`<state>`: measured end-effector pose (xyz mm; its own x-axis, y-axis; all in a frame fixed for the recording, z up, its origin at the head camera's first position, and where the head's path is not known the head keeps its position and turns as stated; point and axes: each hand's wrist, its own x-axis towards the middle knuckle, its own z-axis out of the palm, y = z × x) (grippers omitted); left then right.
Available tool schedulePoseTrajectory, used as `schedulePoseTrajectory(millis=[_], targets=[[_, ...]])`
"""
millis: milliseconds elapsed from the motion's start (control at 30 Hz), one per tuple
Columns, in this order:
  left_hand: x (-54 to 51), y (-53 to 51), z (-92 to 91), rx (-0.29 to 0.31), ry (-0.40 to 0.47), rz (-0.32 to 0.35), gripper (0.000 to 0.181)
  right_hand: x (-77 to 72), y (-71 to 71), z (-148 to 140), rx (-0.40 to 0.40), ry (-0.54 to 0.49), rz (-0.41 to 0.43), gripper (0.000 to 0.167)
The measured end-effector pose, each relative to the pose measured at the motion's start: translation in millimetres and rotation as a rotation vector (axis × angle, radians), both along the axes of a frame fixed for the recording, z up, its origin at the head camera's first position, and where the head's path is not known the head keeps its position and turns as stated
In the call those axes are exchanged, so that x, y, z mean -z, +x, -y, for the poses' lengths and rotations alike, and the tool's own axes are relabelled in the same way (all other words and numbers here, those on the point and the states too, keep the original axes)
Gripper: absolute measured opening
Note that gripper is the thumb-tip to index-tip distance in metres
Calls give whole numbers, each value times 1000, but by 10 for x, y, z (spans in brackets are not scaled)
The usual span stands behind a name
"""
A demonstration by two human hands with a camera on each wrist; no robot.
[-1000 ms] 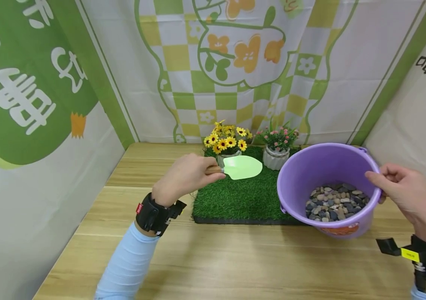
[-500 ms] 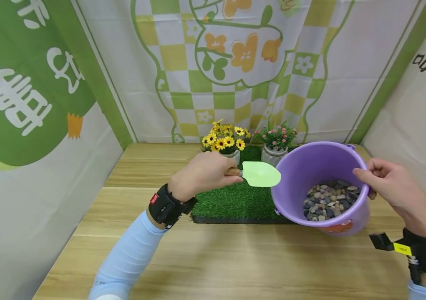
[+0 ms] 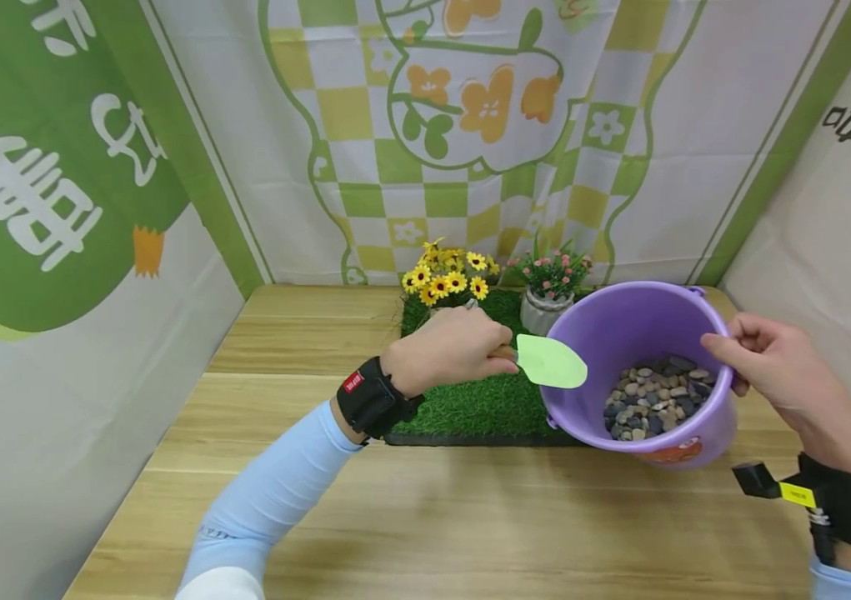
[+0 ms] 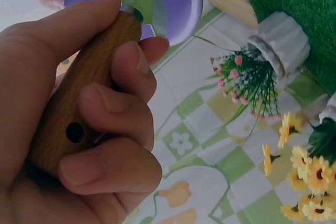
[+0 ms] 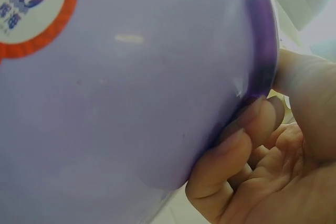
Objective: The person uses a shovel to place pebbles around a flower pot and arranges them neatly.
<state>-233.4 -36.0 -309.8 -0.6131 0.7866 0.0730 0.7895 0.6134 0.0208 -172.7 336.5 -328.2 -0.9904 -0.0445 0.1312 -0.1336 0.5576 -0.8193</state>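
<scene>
In the head view the left hand [image 3: 455, 346] grips the wooden handle of a small trowel with a light green blade [image 3: 554, 362]. The blade overlaps the left rim of a purple bucket [image 3: 583, 417]; whether they touch I cannot tell. Grey, brown and pale pebbles [image 3: 650, 400] cover the bucket's bottom. The right hand [image 3: 785, 367] pinches the bucket's right rim, and the bucket leans. The left wrist view has the fingers curled round the wooden handle [image 4: 89, 77]. In the right wrist view, fingertips [image 5: 223, 153] press the outside of the purple bucket [image 5: 131, 103] below its rim.
A green turf mat [image 3: 470, 417] lies on the wooden table [image 3: 470, 517], partly behind the bucket. At its back stand a pot of yellow flowers [image 3: 443, 279] and a white pot [image 3: 541, 312] with pink flowers. Printed cloth [image 3: 365, 158] hangs behind the table.
The left hand has moved right with the trowel, bringing the blade from over the turf to the bucket's left rim. The right hand keeps its hold; the bucket has shifted slightly left in view.
</scene>
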Motion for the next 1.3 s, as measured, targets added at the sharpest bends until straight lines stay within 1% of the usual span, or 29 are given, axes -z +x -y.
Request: schedulePoseTrajectory(millis=[67,167,233,333,533,733,833,1000,1133,1300], targets=[[18,3,-40,4,-8,13,24,11,-6,3,-3,-14,-5,20],[29,6,-84,16,1,33,22,21,-16,4,-1,-21,-10,20],[29,2,-116,23,4,36,24,25,-25,3,-2,-26,-16,21],[18,-7,-170,27,-13,42,31,26,-40,5,-7,-31,-28,21],[12,-22,-325,44,-39,95,44,17,-64,9,-16,-47,-71,21],[36,-16,-437,36,-71,106,48,37,-53,-7,-16,-42,-52,20],[34,6,-472,24,-104,98,42,47,-45,-13,-17,-40,-55,20],[37,34,-565,13,-196,60,20,53,-41,-9,-32,-47,-72,20],[59,37,-666,17,-229,41,19,49,-44,-8,-30,-46,-72,20],[81,46,-755,19,-258,49,20,46,-40,5,-30,-30,-71,20]])
